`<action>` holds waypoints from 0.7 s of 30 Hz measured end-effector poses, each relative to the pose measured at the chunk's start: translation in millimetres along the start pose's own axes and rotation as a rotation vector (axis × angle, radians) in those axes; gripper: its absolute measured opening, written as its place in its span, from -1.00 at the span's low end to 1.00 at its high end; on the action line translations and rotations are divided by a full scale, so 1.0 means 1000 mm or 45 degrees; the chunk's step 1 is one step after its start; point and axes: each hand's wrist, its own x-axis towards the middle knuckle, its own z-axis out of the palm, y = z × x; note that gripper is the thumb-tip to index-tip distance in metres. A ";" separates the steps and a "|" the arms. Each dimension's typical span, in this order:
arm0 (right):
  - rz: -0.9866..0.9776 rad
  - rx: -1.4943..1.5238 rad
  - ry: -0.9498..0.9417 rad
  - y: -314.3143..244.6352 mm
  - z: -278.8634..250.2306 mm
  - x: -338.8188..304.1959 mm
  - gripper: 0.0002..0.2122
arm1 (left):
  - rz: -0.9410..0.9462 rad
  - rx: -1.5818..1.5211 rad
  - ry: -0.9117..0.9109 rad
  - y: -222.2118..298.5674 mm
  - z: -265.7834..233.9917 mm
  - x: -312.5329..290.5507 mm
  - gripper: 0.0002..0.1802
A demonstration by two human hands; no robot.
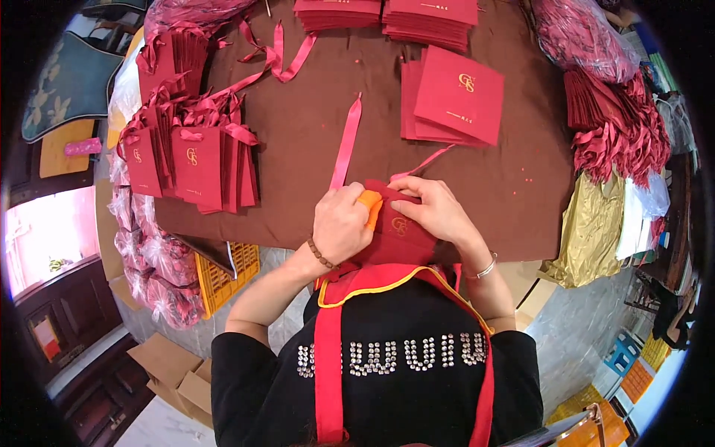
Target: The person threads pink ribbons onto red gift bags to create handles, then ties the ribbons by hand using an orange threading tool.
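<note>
A brown-draped table (514, 208) stands above a grey marbled floor (581, 320); at left, dark panelled wood (82, 298) sits below what seems a bright window (52, 231).

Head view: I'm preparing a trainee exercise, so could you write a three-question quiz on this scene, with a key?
1. True or false: the beaded bracelet is on the left wrist.

2. What do the left hand and right hand hold between them?
A) a gold sack
B) a red gift bag
C) a blue basket

3. Fill in: the red apron has ____ trim.

Key: 1. True. 2. B. 3. Yellow.
</note>
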 end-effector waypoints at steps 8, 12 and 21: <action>-0.022 -0.198 0.076 -0.009 0.008 -0.006 -0.74 | 0.040 0.236 -0.061 0.009 0.006 0.002 -0.88; -0.017 -0.238 0.085 -0.010 0.008 -0.008 -0.74 | 0.098 0.322 -0.144 0.009 0.001 0.004 -0.83; -0.158 -0.156 0.105 -0.016 0.009 -0.016 -0.80 | -0.056 -0.310 -0.398 -0.017 -0.031 0.029 -0.79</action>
